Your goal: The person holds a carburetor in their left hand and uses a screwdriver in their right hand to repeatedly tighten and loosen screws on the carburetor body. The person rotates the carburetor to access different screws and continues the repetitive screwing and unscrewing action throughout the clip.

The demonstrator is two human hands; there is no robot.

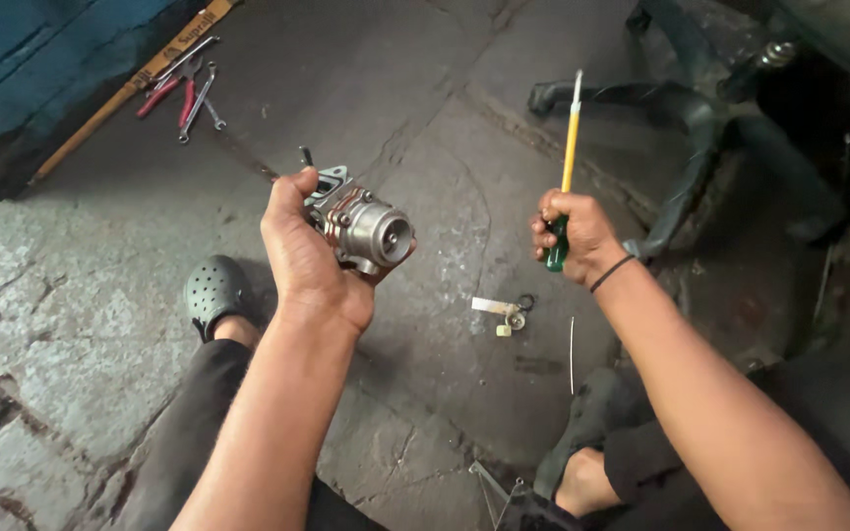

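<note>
Head view, looking down: nearest are my knees in dark trousers and my right foot in a dark shoe point(587, 413), resting on the cracked stone floor point(71, 324). My left foot in a grey perforated clog point(213, 290) sits a little further out on the left.

Above them, my left hand point(307, 251) is closed around a small metal engine part point(361, 226), fingers wrapped behind it so its round silver end faces right. My right hand point(573, 236), a black band on its wrist, is clenched in a fist on the green handle of a screwdriver point(568, 162), whose yellow shaft points up and away. The two hands are well apart, and the screwdriver does not touch the part.

On the floor between my hands lie a few small metal pieces point(504, 313) and a thin wire point(572, 354). Further off on the right stands the black base of a chair point(681, 128). Far left, red-handled pliers point(174, 93) and a spanner point(199, 103) lie beside a yellow strip point(120, 98) along a blue wall point(31, 69).
</note>
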